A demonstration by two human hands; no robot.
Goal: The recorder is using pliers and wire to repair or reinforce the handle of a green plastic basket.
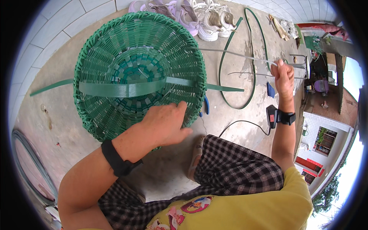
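A round green woven basket (195,63) rests in front of me, a flat green band (122,89) arched across it and strips (226,88) sticking out at both sides. My left hand (163,124) touches the basket's lower right, thumb apart from its bent fingers. My right hand (283,74), raised at the right with a black device on the wrist, pinches a thin pale grey strip (237,54) that runs leftward to the basket. Blue-handled pliers (207,104) lie partly hidden beside the basket.
Purple shoes (180,21) and white shoes (207,21) line the tiled wall behind. A looped green strip (220,76), dark blue object (270,89) and black cord (245,121) lie on the concrete to the right. Coiled grey strips (32,165) lie at the left. Buildings and yard show far right.
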